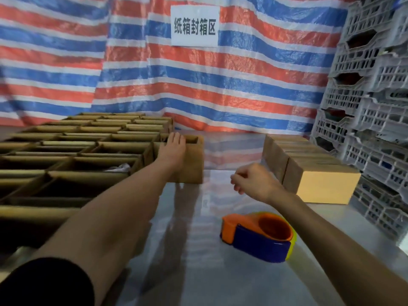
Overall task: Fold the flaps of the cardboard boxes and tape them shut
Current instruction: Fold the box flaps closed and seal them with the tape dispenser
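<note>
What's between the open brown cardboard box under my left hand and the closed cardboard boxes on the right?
In the head view, only bare shiny metal tabletop; the right hand hovers over it near the closed cardboard boxes.

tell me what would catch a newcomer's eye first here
The red, white and blue striped tarp fills the whole back, with a white sign high at its centre. On the left a block of open cardboard boxes covers the table, and the left hand rests on the box at its right edge. Nearer, an orange and blue tape dispenser lies on the shiny table.
</note>
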